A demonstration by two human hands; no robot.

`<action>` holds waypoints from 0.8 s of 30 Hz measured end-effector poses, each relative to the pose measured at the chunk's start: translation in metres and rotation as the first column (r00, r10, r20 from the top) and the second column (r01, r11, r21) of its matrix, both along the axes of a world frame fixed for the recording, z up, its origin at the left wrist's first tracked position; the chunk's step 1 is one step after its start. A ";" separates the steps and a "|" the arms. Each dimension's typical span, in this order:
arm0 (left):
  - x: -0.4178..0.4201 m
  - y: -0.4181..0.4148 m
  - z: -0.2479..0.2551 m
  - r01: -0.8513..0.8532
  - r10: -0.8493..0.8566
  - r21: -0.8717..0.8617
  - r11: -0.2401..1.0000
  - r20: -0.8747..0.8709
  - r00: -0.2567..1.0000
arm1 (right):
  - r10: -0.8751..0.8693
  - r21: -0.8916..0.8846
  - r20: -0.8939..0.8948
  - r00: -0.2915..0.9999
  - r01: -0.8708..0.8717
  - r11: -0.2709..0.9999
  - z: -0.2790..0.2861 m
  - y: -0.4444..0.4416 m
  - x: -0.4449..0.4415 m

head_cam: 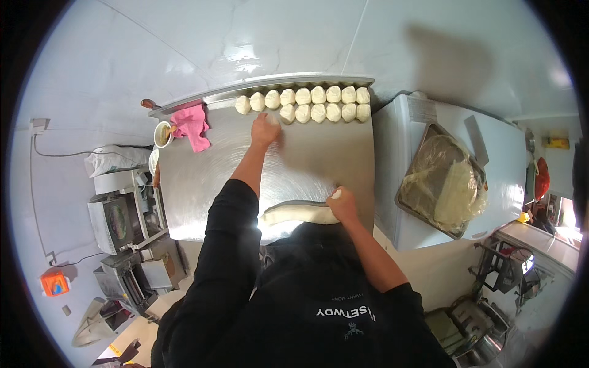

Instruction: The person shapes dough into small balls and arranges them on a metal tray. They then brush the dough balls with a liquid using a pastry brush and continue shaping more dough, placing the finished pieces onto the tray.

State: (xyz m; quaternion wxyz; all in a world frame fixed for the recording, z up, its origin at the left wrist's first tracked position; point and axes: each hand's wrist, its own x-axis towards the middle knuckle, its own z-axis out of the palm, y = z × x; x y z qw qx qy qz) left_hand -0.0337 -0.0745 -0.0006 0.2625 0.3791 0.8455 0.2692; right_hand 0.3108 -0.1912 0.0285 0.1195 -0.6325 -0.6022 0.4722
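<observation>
My left hand [265, 131] is at the left end of the nearer row of dough pieces [318, 112]. It is closed around a dough piece [273, 119], mostly covered by the fingers. Behind that row, a longer row of similar dough pieces [303, 95] runs along the raised back edge of the steel table [207, 161]. A long roll of pale dough [299, 214] lies near the front edge, close to my body. My right hand [343, 207] grips the roll's right end, and a bit of white dough [337, 194] shows at the top of the fist.
At the table's back left are a pink cloth [190, 125] and a white bowl [163, 134] with yellowish contents. To the right, a metal tray [428, 184] with a plastic-wrapped item rests on a white appliance [504, 175]. A wall [294, 37] rises behind the table.
</observation>
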 end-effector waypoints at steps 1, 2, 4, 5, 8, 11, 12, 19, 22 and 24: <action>-0.002 0.002 -0.008 0.090 -0.084 0.045 0.995 -0.119 0.989 | 0.004 -0.002 0.005 1.000 -0.004 1.000 0.001 -0.001 0.002; -0.004 0.003 -0.017 0.075 -0.071 0.032 0.997 -0.122 0.990 | 0.011 -0.004 0.009 1.000 -0.011 1.000 0.003 -0.002 0.003; 0.001 0.014 -0.008 0.060 -0.057 0.020 0.998 -0.126 0.990 | 0.002 0.019 0.012 1.000 -0.002 1.000 0.002 -0.001 0.006; 0.004 0.017 -0.004 0.056 -0.055 0.004 0.998 -0.113 0.992 | -0.004 0.037 0.008 1.000 0.003 0.999 0.001 -0.002 0.006; 0.010 0.013 0.008 0.097 -0.102 -0.053 0.994 -0.116 0.988 | -0.016 0.029 -0.023 1.000 0.016 0.999 -0.005 -0.003 0.008; 0.012 -0.001 0.011 0.187 -0.200 -0.087 0.979 -0.191 0.961 | -0.019 0.043 -0.049 0.999 0.022 0.999 -0.004 -0.005 0.008; 0.024 -0.006 0.021 0.188 -0.197 -0.062 0.980 -0.214 0.957 | -0.026 0.064 -0.054 0.998 0.029 0.998 -0.003 -0.003 0.010; 0.063 -0.026 0.052 0.114 -0.128 -0.061 0.992 -0.357 0.925 | 0.098 0.005 -0.156 0.983 -0.098 0.995 -0.004 -0.001 0.012; 0.121 -0.097 0.045 0.199 -0.190 0.243 0.950 -0.058 0.980 | 0.215 0.130 -0.283 0.935 -0.185 0.974 -0.005 0.003 0.014; 0.171 -0.134 0.067 0.288 -0.218 -0.023 0.957 0.596 0.773 | 0.250 0.116 -0.364 0.897 -0.223 0.968 -0.010 0.007 0.017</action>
